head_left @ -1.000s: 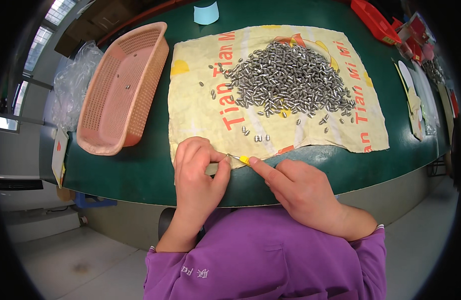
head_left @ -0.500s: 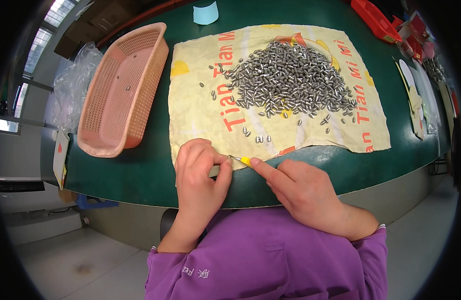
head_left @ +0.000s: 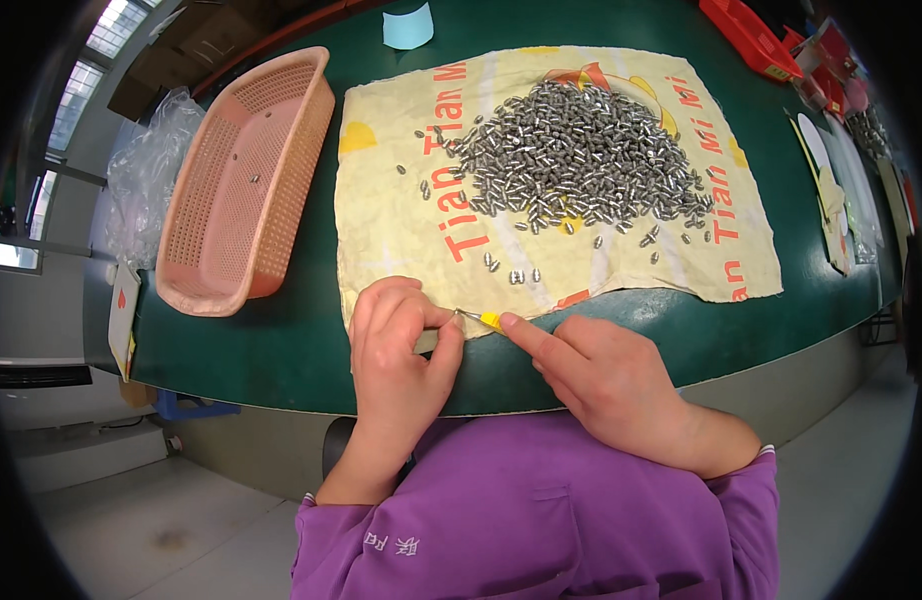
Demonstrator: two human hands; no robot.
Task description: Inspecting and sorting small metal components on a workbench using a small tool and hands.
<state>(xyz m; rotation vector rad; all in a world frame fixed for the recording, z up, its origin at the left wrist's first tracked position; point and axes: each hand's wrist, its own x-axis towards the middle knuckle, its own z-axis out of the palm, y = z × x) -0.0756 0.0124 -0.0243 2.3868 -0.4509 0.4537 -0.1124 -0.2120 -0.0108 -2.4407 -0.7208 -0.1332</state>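
My left hand [head_left: 396, 345] is closed near the front edge of the cloth, its thumb and forefinger pinching a small metal piece [head_left: 458, 312] mostly hidden by the fingertips. My right hand [head_left: 611, 380] grips a thin tool with a yellow handle [head_left: 491, 320], the forefinger stretched along it. The tool's slim metal tip meets the small piece at the left fingertips. Beyond the hands, a large heap of small silvery ribbed metal pieces [head_left: 581, 150] lies on the yellow cloth [head_left: 381, 220]. Several loose ones are scattered at the heap's edges.
Left of the cloth stands a pink plastic basket [head_left: 281, 235] with a few small pieces inside. A clear plastic bag [head_left: 146, 180] lies beyond it. A light blue paper [head_left: 408, 28] is at the back of the green table [head_left: 701, 340], and a red tray [head_left: 751, 40] at the far right.
Both hands stay in nearly the same place and keep their hold. The whole view has shifted very slightly.
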